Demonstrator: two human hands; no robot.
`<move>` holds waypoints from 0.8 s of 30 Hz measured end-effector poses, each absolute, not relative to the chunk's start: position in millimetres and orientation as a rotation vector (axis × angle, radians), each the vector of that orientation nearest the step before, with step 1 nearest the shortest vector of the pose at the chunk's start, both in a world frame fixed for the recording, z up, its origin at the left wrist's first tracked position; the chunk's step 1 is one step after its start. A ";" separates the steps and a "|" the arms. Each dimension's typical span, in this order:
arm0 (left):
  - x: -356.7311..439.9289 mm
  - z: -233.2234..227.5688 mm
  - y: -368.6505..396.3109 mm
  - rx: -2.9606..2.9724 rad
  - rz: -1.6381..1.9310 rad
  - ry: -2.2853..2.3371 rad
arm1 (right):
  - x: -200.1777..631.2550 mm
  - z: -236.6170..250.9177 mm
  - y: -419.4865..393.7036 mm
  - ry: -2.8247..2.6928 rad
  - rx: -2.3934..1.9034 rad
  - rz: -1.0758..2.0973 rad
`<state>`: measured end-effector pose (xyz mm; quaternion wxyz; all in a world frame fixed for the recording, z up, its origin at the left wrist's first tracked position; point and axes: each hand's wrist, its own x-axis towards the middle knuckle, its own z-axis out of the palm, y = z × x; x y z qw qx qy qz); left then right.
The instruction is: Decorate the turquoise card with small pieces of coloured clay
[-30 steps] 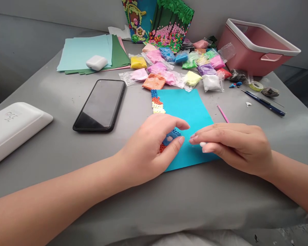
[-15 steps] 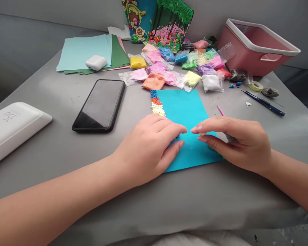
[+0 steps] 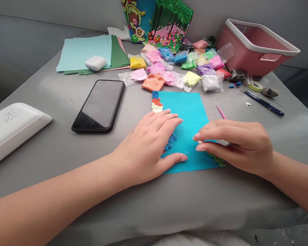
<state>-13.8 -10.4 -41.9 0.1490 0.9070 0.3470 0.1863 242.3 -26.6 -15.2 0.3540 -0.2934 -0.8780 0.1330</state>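
A blue sheet point(image 3: 187, 109) lies on the grey table, with small clay pieces in blue, orange and pale yellow point(image 3: 156, 102) along its left edge. My left hand point(image 3: 154, 140) rests over that edge, fingers stretched and thumb apart, hiding part of the decoration. Beside its thumb, more blue clay pieces point(image 3: 170, 142) show. Above the sheet's right side, my right hand point(image 3: 236, 143) pinches a small lump of white clay point(image 3: 200, 142) between thumb and fingers. Green clay bits point(image 3: 217, 158) show beneath it at the sheet's lower right corner.
Clay packets point(image 3: 154, 82) spread behind the sheet, before a decorated clay picture point(image 3: 169, 29). A pink basket point(image 3: 259, 48) stands at back right, near a dark blue pen-like tool point(image 3: 263, 102). To the left are a phone point(image 3: 99, 106), a white power bank point(image 3: 15, 130) and paper sheets point(image 3: 79, 51).
My left hand has spread its fingers and thumb, uncovering blue clay pieces. The sheet has shifted slightly. My right hand has moved a little down and right, the white lump still pinched.
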 end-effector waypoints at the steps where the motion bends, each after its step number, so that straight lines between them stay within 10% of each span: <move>1: -14.1 -42.4 -10.7 2.605 0.520 1.009 | 242.0 -15.2 -26.4 -2.262 -0.746 0.337; 24: -14.4 -46.0 -14.1 2.586 0.429 1.084 | 242.8 -11.2 -24.9 -2.322 -0.669 0.318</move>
